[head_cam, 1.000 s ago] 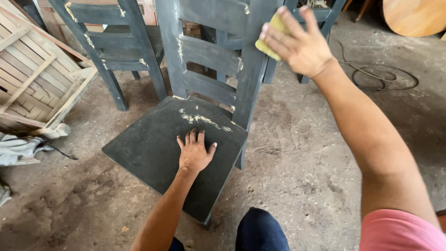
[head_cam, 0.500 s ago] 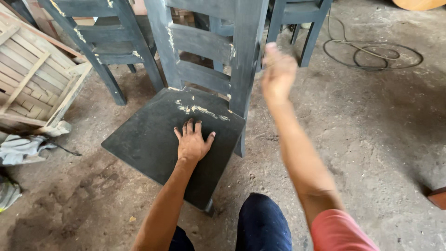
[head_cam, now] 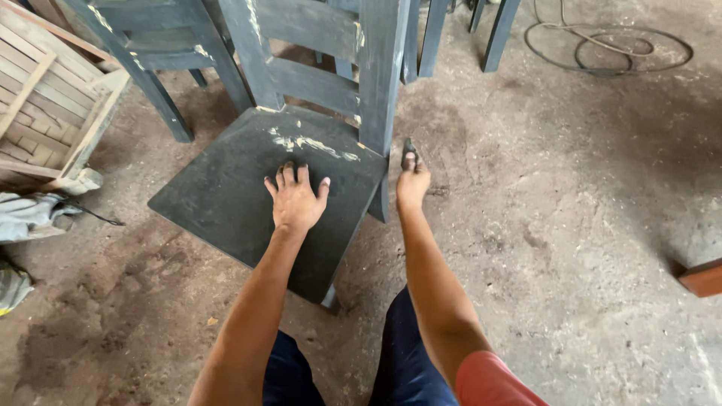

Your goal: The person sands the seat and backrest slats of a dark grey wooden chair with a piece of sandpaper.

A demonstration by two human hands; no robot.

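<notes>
1. Dark painted chair (head_cam: 226, 195) on the dusty concrete floor (head_cam: 571, 225), seat tilted toward the camera, slatted back rising at the top of the view.
2. Left hand (head_cam: 295, 201) pressed flat on the seat, fingers spread, palm down, near the seat's right edge and just short of the back; grasping nothing.
3. Pale scraped patches (head_cam: 312, 143) along the seat's rear edge, just beyond the left fingertips, not touched by them.
4. Right hand (head_cam: 412, 180) off the seat, close beside the chair's right rear post (head_cam: 382, 75), low by the seat's right rear corner.
5. Right fingers pinched around a small dark piece (head_cam: 410, 149), likely a folded bit of sandpaper; contact between it and the post hard to judge.
6. Chair thus under the left hand and immediately left of the right hand, between both forearms at the seat's near right corner.
7. Dark trousers (head_cam: 406, 353) and a pink sleeve (head_cam: 489, 380) at the bottom edge.
8. Second chair (head_cam: 162, 45) of the same colour behind, at upper left.
9. Slatted wooden frame (head_cam: 45, 98) at the left edge, grey cloth (head_cam: 30, 214) below it on the floor.
10. Coiled cable (head_cam: 609, 49) on the floor at upper right, well apart from both hands.
11. Corner of a reddish wooden piece (head_cam: 703, 278) at the right edge.
</notes>
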